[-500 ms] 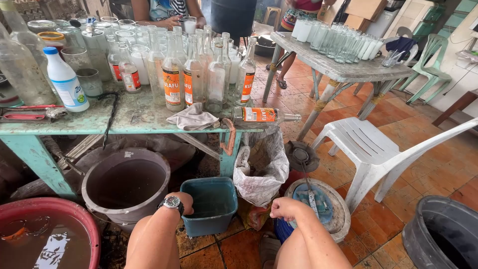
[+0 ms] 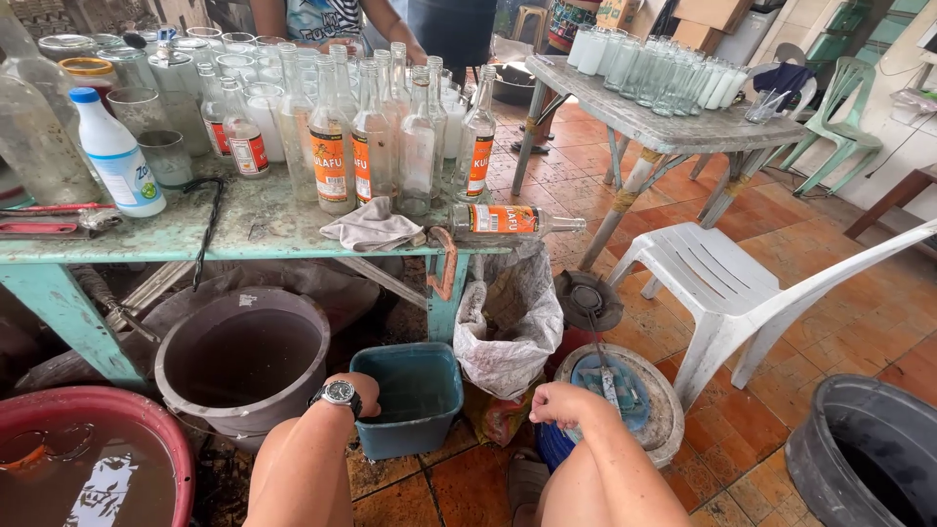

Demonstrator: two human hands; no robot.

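— What are the hands doing?

— The left hand (image 2: 359, 388), a wristwatch (image 2: 340, 392) on its wrist, bends down over the near rim of a small square teal plastic bin (image 2: 415, 395); the fingers are hidden behind the wrist, so I cannot tell whether they grip the rim or only rest on it. The right hand (image 2: 564, 402) is curled into a loose fist holding nothing I can see, just right of that bin.

— And the containers around them?

— The teal bin looks empty inside. Left of the left hand stands a round grey plastic bucket (image 2: 244, 363), also empty as far as it shows; further left, a red plastic basin (image 2: 93, 459) holds brownish water. Just beyond the right hand hangs a white plastic bag (image 2: 512, 327) from the table edge, its contents hidden. Right of that hand lies a round grey lid (image 2: 625, 395) with blue cloth on it, and far right a dark tub (image 2: 864, 454). Above both hands, the worn green table (image 2: 254, 229) carries many clear glass bottles (image 2: 332, 137), mostly empty, one lying on its side (image 2: 512, 222).

— Anything changed from half a second ago?

— Little. Both hands sit nearly where they were; the right fist has shifted slightly towards the bin, and the view has tipped a touch.
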